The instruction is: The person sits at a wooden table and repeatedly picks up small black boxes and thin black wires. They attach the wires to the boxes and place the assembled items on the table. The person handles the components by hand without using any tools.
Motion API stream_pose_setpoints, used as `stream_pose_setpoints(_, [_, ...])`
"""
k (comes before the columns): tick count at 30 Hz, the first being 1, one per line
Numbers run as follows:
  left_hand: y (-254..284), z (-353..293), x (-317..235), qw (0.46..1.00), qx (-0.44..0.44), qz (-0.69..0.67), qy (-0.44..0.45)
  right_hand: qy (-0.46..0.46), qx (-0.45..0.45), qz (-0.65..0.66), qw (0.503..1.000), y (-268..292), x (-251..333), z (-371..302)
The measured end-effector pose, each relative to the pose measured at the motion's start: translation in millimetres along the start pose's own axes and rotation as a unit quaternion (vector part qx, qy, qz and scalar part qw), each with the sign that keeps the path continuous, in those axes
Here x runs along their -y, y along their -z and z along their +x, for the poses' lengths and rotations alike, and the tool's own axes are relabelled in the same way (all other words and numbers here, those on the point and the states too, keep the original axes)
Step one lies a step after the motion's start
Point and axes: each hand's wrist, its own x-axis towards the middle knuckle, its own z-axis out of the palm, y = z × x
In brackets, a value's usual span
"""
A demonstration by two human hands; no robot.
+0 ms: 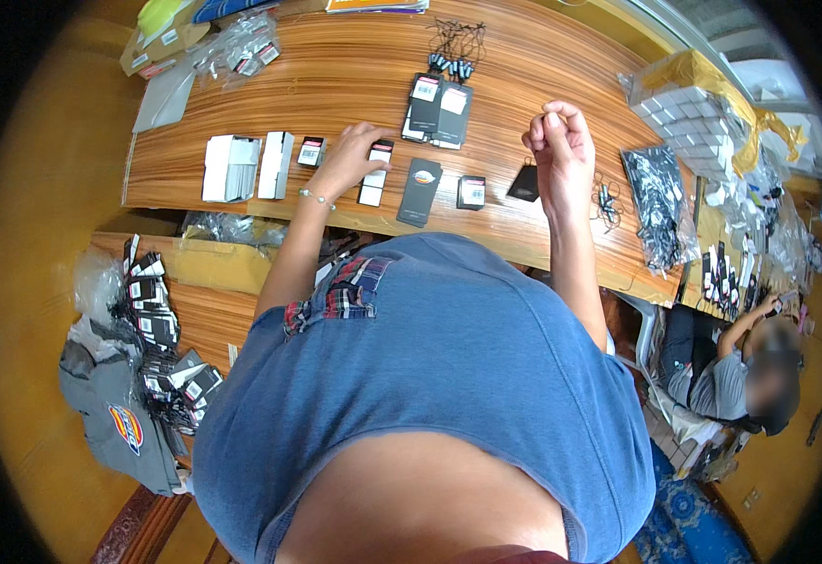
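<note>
Counts, table (336, 80): label stacks, 3, in a loose row along the near side. One stack (311, 151) lies left of the left hand (345, 158), a second (371, 193) is at that hand's fingers, and a third (471, 193) sits between the hands. Single dark tags, 2: a long tag (418, 199) between the second and third stacks; a smaller tag (524, 185) just left of the right wrist. Dark tag piles, 2, side by side and touching, farther back: left pile (423, 115), right pile (458, 120). Black cords, 2 bunches: a far bunch (454, 64) behind the piles and a near bunch (607, 205) right of the right forearm.

Pose: left forearm reaches forward, hand low and palm down, thumb and fingers spread about the upper part of the second stack and touching it; firm grip or light contact, cannot tell. Right hand (563, 146) raised, palm side turned in, fingers bent, thumb and fingertips brought together in a pinch. Cannot tell whether something thin is held there.

Containers: white boxes, 2, left of the first stack. The left box (213, 169) is packed with thin pale pieces on edge; contents of the narrow box (276, 164) unclear. Clear bag (237, 47), far left: labelled pieces inside. Carton (693, 70), far right: small white blocks in rows, too many to count reliably.
</note>
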Motion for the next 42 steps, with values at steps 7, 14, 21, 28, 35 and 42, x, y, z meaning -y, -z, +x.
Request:
stream_pose_setpoints(7, [-15, -7, 34, 0.999, 0.007, 0.041, 0.023, -0.053, 0.042, -0.108, 0.992, -2, -3, 0])
stream_pose_setpoints(14, [-12, -12, 23, 0.985, -0.055, -0.128, 0.105, -0.09, 0.141, -0.149, 0.975, -23, -23, -2])
stream_pose_setpoints(21, [31, -18, -68, 0.911, -0.175, -0.373, 0.022, -0.085, 0.176, -0.24, 0.951, -44, -34, -3])
stream_pose_setpoints(28, [34, -19, -110, 0.934, -0.194, -0.296, -0.05, 0.029, 0.128, -0.283, 0.95, -43, -34, -4])
stream_pose_setpoints(35, [31, -16, -119, 0.938, -0.166, -0.3, -0.053, 0.041, 0.116, -0.257, 0.959, -42, -30, -5])
stream_pose_setpoints(42, [32, -18, -125, 0.932, -0.17, -0.315, -0.049, 0.036, 0.12, -0.288, 0.949, -40, -28, -2])
